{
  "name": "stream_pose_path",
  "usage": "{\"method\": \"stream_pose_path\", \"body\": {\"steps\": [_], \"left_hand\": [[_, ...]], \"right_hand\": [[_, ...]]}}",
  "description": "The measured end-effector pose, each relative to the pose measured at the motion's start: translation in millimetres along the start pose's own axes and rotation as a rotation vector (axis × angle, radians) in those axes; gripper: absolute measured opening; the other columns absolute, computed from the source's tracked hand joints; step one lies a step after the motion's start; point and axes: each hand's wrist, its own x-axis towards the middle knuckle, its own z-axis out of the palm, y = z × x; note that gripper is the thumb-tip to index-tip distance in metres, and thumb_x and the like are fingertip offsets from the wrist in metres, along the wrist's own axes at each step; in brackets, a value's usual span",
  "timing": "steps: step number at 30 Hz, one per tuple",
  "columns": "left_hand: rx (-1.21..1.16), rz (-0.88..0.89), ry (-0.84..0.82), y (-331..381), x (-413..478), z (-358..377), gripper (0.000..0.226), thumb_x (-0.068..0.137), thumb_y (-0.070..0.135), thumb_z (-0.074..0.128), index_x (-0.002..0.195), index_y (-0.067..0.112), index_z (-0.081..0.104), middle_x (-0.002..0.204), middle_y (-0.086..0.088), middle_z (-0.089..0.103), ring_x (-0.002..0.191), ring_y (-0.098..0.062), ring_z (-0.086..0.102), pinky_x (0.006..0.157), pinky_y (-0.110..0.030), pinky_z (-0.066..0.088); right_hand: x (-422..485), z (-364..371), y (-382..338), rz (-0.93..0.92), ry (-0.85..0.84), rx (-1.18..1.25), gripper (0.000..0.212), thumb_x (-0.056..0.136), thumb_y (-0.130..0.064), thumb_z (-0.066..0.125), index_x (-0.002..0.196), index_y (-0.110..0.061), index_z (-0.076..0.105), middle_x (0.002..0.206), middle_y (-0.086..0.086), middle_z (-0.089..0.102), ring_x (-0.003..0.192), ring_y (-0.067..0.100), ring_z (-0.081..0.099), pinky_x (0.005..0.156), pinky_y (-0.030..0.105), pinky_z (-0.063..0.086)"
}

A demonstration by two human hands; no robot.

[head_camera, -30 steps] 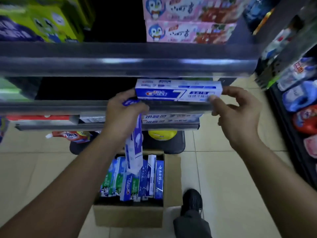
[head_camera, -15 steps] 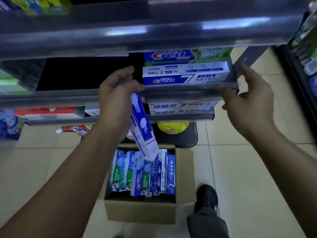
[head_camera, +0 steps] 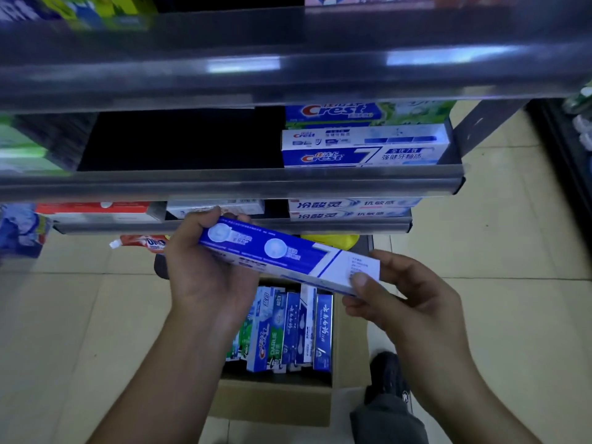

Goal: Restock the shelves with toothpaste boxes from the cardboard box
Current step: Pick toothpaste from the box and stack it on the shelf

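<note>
Item: blue-and-white toothpaste box (head_camera: 288, 254), held crosswise, cardboard box (head_camera: 275, 402) at its 6 o'clock. Left hand (head_camera: 208, 270) grips the 9 o'clock end, fingers curled; right hand (head_camera: 410, 296) pinches the 3 o'clock end.

Person, seen from above. Left hand (head_camera: 208, 277) and right hand (head_camera: 413, 299): both bare, uncovered from fingertips to wrist. Right thumbnail short and plain. Left forearm (head_camera: 153, 379) and right forearm (head_camera: 464, 395): bare along the whole visible length, down to the lower edge of the view; upper arms out of view.

Lower body: one leg visible, lower right. Trouser leg (head_camera: 387, 421): dark grey, plain fabric, hem sitting loosely over the ankle. Shoe (head_camera: 386, 373): black, rounded toe, textured upper, with a small pale mark on its side near the hem — too small to read.
</note>
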Motion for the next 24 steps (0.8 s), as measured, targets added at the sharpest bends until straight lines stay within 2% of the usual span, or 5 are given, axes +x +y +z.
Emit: {"method": "stream_pose_path", "body": {"steps": [9,13,17,20,24], "left_hand": [[0.599,0.469,-0.105,-12.1,12.3,19.0,0.011,0.087,0.036,0.078,0.092,0.026,0.074,0.095,-0.010,0.075,0.086,-0.022,0.073,0.060,-0.027,0.058],[0.794,0.719,-0.259,0.7,30.3,43.3,0.019,0.089,0.036,0.078,0.108,0.035,0.079,0.098,0.004,0.079,0.089,-0.012,0.074,0.070,-0.021,0.057],[0.942,0.817,-0.239,1.9,54.9,62.7,0.006,0.087,0.032,0.080,0.089,0.032,0.074,0.076,0.018,0.074,0.074,-0.001,0.067,0.070,-0.017,0.050],[1.052,0.813,-0.169,-5.4,69.1,66.1,0.011,0.087,0.035,0.080,0.085,0.029,0.071,0.076,0.016,0.072,0.076,-0.005,0.069,0.074,-0.029,0.056],[1.185,0.888,-0.064,-4.9,73.8,62.5,0.018,0.080,0.049,0.080,0.086,0.033,0.072,0.083,0.015,0.073,0.080,-0.008,0.072,0.082,-0.043,0.059]], "right_hand": [[37.8,-25.2,-47.5,-0.329,0.195,0.000,0.050,0.074,-0.002,0.083,0.121,-0.018,0.072,0.099,-0.007,0.075,0.078,0.016,0.075,0.071,0.022,0.058],[74.0,-30.1,-75.7,-0.434,0.260,-0.053,0.043,0.079,0.003,0.082,0.117,-0.014,0.071,0.098,-0.009,0.078,0.084,0.013,0.073,0.075,0.024,0.058],[107.4,-27.9,-87.1,-0.542,0.319,-0.134,0.031,0.078,-0.006,0.084,0.108,-0.009,0.076,0.096,-0.001,0.079,0.086,0.013,0.071,0.074,0.024,0.057],[124.8,-26.9,-80.6,-0.554,0.327,-0.222,0.021,0.080,-0.008,0.082,0.101,-0.013,0.076,0.086,-0.012,0.076,0.079,0.006,0.069,0.073,0.019,0.054],[134.3,-36.0,-70.9,-0.540,0.255,-0.329,0.035,0.082,-0.007,0.079,0.114,-0.018,0.072,0.101,-0.005,0.078,0.094,0.012,0.075,0.088,0.033,0.059]]}}
